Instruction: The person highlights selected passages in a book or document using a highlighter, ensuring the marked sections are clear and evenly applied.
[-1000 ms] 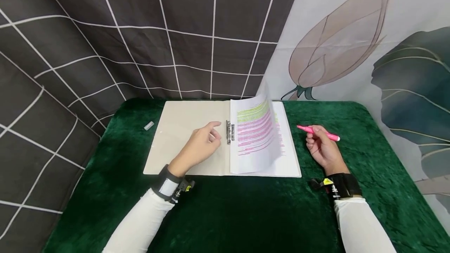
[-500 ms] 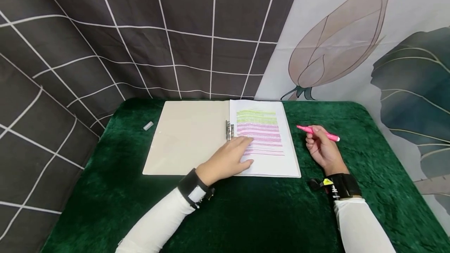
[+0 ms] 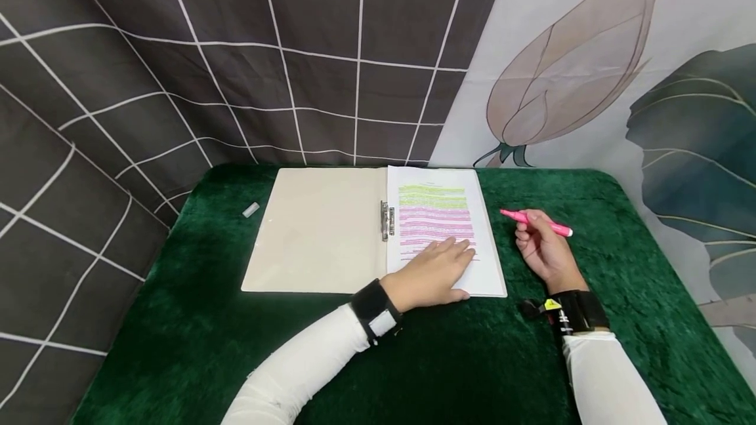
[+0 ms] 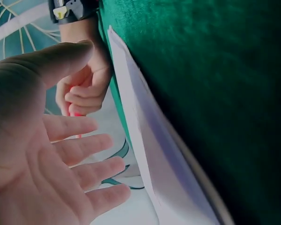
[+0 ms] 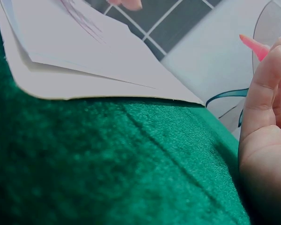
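Observation:
An open folder (image 3: 319, 235) lies on the table, its right side bearing white printed sheets (image 3: 434, 179) under a metal clip (image 3: 386, 220). Lines of the top sheet are marked yellow-green above and pink below. My left hand (image 3: 434, 273) is over the lower part of that sheet with its fingers extended; in the left wrist view its palm (image 4: 42, 173) holds nothing. To the right of the folder, my right hand (image 3: 546, 251) pinches an uncapped pink highlighter (image 3: 555, 227), its tip pointing left. The right wrist view shows the highlighter's pink tip (image 5: 255, 46) beyond the thumb.
A small whitish cap-like piece (image 3: 251, 210) lies left of the folder. Green plush cloth (image 3: 177, 320) covers the table. Behind stand a dark gridded curtain (image 3: 319, 71) and a pale backdrop (image 3: 472, 130) with printed leaves.
The lifted, curling sheet has dropped flat onto the stack. My left hand has moved right from over the folder's left side, across the clip, to the page. The right hand stays put with the highlighter.

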Motion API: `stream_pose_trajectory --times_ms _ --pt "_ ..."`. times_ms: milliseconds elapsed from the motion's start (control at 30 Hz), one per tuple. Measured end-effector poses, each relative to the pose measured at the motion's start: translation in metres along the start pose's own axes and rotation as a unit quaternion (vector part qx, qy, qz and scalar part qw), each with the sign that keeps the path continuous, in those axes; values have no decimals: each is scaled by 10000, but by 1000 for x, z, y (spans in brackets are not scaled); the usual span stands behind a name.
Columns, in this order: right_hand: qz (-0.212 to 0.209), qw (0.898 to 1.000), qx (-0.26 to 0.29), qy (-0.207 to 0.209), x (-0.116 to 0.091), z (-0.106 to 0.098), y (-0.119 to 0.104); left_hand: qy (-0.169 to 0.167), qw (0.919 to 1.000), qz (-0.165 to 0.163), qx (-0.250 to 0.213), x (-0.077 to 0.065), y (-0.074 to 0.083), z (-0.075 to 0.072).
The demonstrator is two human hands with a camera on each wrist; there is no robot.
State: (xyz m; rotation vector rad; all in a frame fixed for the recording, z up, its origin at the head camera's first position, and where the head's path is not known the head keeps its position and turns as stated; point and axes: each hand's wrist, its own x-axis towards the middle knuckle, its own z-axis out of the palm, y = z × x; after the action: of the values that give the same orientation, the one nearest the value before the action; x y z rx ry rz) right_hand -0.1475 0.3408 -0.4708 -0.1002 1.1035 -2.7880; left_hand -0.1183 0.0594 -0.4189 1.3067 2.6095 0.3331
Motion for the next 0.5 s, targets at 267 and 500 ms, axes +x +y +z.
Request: stream_pose_trajectory --times_ms 267,500 --pt "-59 10000 -40 49 0 1 -2 -380 9988 -29 311 21 12 4" --pt "-31 10000 -16 7 1 2 -1 -590 9969 -70 509 20 11 7"
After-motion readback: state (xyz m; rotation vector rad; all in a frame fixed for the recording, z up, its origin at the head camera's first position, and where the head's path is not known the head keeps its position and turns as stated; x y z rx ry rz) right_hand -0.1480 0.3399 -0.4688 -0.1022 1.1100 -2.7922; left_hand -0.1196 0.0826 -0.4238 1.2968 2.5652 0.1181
